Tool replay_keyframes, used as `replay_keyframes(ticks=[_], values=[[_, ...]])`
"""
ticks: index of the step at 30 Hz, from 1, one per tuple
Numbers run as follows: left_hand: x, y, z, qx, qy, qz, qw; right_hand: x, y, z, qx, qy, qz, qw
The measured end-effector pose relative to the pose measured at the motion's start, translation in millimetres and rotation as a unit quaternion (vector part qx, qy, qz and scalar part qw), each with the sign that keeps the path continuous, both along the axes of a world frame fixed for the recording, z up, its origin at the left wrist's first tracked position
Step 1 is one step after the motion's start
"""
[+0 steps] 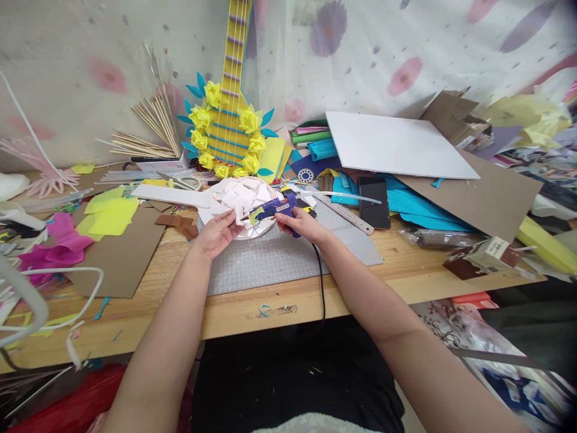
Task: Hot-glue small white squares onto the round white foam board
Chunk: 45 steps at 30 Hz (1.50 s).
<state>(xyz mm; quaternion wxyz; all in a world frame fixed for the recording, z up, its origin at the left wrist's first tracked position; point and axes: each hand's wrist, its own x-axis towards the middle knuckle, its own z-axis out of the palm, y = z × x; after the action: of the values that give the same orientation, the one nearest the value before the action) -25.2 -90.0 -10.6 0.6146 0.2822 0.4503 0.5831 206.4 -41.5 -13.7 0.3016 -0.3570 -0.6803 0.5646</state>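
My right hand (303, 224) is closed round a blue hot glue gun (285, 206), with a clear glue stick (347, 196) poking out of its back and its nozzle pointing left. Between the fingertips of my left hand (219, 233) is a small white paper piece (240, 218), close to the nozzle. Behind both hands lies a heap of white paper pieces (246, 193) on a round white shape, from which a flat white strip (171, 195) runs left. A grey cutting mat (265, 267) lies underneath, and the gun's black cord (321, 282) hangs over the table edge.
A yellow paper guitar (229, 129) with yellow flowers stands at the back. Wooden sticks (155, 129), scissors (187, 182) and yellow paper (112, 213) are to the left. On the right are a metal ruler (345, 216), a phone (374, 204), a white board (396, 144) and brown cardboard (487, 186).
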Motion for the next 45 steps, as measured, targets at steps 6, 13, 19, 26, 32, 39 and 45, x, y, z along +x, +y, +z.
replay_keyframes(ticks=[6,13,19,26,32,39,45], values=[[1.9,-1.3,-0.3,-0.004,-0.006,-0.033,0.999,0.1,2.2,0.1,0.003,0.015,-0.037,0.999],[3.7,-3.2,3.2,-0.017,-0.037,-0.058,0.997,0.9,6.8,-4.3,-0.001,0.023,-0.078,0.997],[5.9,-2.7,4.2,-0.022,-0.050,-0.050,0.997,3.7,7.6,-5.5,0.009,0.014,-0.053,0.998],[2.0,-2.7,5.1,-0.023,-0.049,-0.029,0.998,9.2,6.5,-4.0,0.024,-0.023,0.016,0.999],[5.1,-3.9,6.1,-0.029,-0.045,-0.033,0.998,9.8,5.0,-2.9,0.006,-0.002,0.003,1.000],[-24.8,-8.3,27.7,0.047,-0.030,0.104,0.993,12.4,9.0,-5.0,-0.027,0.055,-0.108,0.992],[-50.0,-1.0,15.0,0.073,0.134,0.327,0.933,17.9,15.8,-8.5,0.012,0.025,-0.145,0.989]])
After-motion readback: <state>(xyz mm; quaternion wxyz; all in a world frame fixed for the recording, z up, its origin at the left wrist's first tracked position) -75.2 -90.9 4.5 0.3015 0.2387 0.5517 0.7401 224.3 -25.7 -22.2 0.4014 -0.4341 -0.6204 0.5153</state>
